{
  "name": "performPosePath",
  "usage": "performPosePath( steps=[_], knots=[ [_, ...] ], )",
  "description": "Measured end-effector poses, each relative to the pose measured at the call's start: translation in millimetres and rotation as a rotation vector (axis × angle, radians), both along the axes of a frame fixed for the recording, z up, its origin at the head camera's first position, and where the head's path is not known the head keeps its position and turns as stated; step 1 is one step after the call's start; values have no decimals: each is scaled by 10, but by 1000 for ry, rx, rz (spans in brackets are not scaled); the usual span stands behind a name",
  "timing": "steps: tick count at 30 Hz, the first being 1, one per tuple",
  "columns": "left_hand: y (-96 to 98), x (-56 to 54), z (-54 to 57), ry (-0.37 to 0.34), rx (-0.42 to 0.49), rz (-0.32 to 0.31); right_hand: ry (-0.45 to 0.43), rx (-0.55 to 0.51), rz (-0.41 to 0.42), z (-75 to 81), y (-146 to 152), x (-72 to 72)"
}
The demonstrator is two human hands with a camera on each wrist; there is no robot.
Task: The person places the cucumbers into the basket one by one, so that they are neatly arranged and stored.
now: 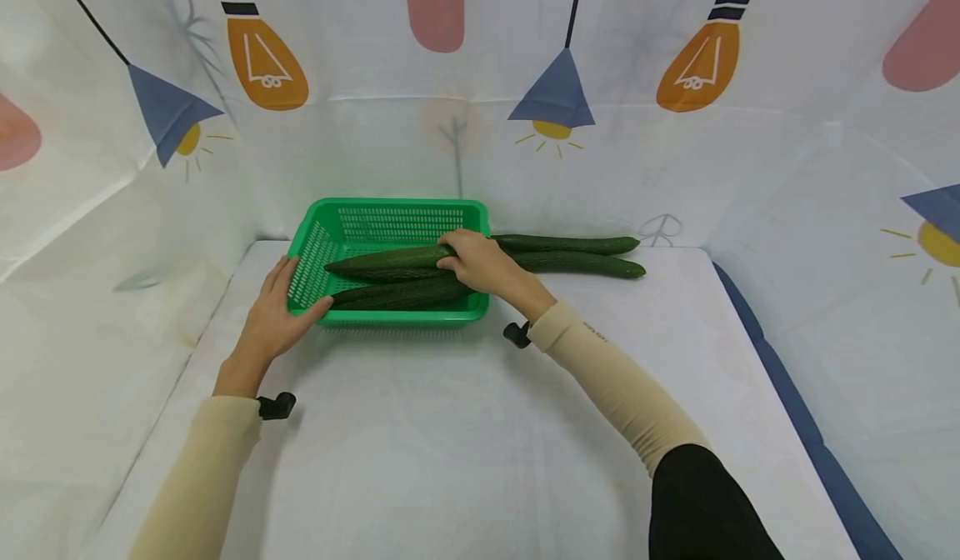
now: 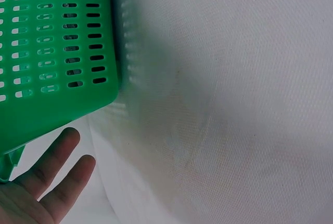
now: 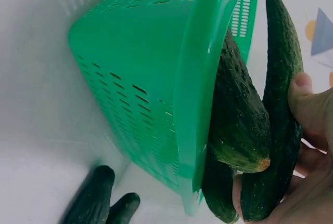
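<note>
A green plastic basket (image 1: 405, 318) with slotted walls stands on the white table. My right hand (image 1: 487, 264) grips a dark green cucumber (image 1: 386, 258) over the basket, its tapered end pointing left. In the right wrist view the thumb and fingers wrap round that cucumber (image 3: 281, 63). Beside it, other cucumbers (image 3: 239, 115) lean over the basket's right rim. My left hand (image 1: 273, 318) rests at the basket's left front corner, thumb near the front rim. Two straight, spread fingers (image 2: 70, 182) show in the left wrist view beside the basket wall; the rest of that hand is cut off.
Two more cucumbers (image 1: 585, 263) lie on the table right of the basket, one behind the other. White cloth printed with lamps and bulbs (image 1: 360, 143) rises directly behind the table. A dark blue edge (image 1: 787, 393) runs down the table's right side.
</note>
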State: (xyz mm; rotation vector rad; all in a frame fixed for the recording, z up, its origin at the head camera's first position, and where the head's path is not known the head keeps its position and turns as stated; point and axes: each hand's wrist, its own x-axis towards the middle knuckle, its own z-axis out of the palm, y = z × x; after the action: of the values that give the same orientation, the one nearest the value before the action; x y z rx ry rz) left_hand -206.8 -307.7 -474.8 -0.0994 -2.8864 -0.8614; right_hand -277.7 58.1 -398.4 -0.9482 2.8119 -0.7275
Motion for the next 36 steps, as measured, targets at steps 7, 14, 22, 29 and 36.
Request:
performPosePath(
  steps=[7,14,22,29,36],
  knots=[
    [-10,8,4,-6,3,-2,-34,22,7,-51,-55,9],
    [-2,10,21,-8,2,-2,-69,30,-19,-143,-114,20],
    [5,18,28,-5,6,-5,-92,-24,-14,-190,-112,-3],
    [2,11,22,-3,5,-8,-98,-89,-3,-176,-55,-24],
    [10,13,13,-7,4,-6,-89,-105,-2,-189,-4,-23]
  ],
)
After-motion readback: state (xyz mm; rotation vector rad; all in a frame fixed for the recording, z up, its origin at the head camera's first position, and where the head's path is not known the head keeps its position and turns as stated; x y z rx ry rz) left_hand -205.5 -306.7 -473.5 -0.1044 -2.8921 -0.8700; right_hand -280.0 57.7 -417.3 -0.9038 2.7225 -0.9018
